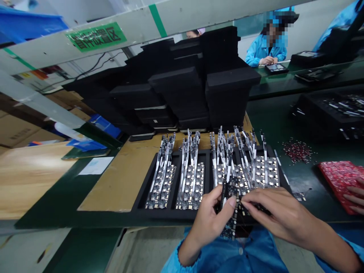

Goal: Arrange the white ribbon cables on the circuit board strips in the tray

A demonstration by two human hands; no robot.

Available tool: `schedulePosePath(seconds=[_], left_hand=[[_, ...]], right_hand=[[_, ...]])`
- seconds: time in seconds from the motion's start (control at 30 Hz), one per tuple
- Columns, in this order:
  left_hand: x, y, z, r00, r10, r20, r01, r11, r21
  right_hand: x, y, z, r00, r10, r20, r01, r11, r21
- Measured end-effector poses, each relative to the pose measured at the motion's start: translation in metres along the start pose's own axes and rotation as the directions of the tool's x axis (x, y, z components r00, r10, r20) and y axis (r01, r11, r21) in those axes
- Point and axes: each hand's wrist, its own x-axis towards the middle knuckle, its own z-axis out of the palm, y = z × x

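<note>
My left hand (212,220) grips a dark circuit board panel (229,224) upright at the table's front edge, thumb pressed on its face. Fingers of my right hand (274,212) are pinched together against the right side of this panel; whatever is between the fingertips is too small to make out. Just beyond both hands lies a black foam tray (141,203). Rows of circuit boards (190,189) fill its compartments, with silver-and-black flex strips (192,146) standing up from them.
Tall stacks of black foam trays (179,91) stand behind on brown cardboard (110,189). To the right are a heap of small red parts (298,150) and a red bag (338,178) with another person's hand (355,195) on it. A co-worker (267,47) sits across.
</note>
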Motion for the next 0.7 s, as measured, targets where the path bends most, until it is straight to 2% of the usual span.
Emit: schedulePosePath(seconds=[0.1, 0.23, 0.4, 0.57, 0.7], left_hand=[[0.0, 0.001, 0.001, 0.99, 0.111, -0.086, -0.1, 0.987, 0.127], [0.0, 0.004, 0.003, 0.983, 0.154, -0.099, -0.147, 0.986, 0.076], [-0.003, -0.001, 0.001, 0.97, 0.162, -0.18, -0.16, 0.987, 0.022], [-0.002, -0.007, 0.001, 0.981, 0.126, -0.148, -0.126, 0.992, 0.011], [0.001, -0.007, 0.003, 0.97, 0.147, -0.191, -0.142, 0.989, 0.039]], right_hand=[[-0.004, 0.003, 0.003, 0.999, 0.047, 0.007, -0.047, 0.998, 0.037], [-0.01, 0.008, 0.009, 0.991, 0.131, -0.026, -0.126, 0.983, 0.132], [-0.009, 0.007, 0.014, 0.985, 0.145, -0.089, -0.12, 0.963, 0.24], [-0.008, 0.001, 0.017, 0.985, 0.108, -0.135, -0.08, 0.978, 0.195], [-0.007, -0.001, 0.02, 0.987, 0.08, -0.138, -0.063, 0.99, 0.124]])
